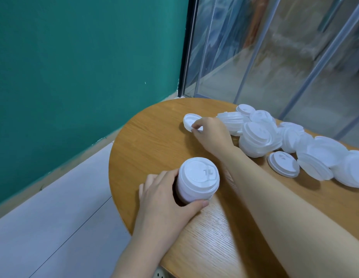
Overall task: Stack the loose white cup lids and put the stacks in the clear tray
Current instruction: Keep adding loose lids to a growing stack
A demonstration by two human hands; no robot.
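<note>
From the head view, the left hand (164, 195) curls round a stack (196, 180) of white lids standing on the round table (154, 137), and the right hand (211, 132) reaches far out and pinches the edge of one lid (188, 121) lying alone. More loose lids (295, 147) lie in a heap on the right, and I cannot see the tray. I think this is the stacking step, so next the lid must be lifted, turned the right way, and set on top of the stack.
</note>
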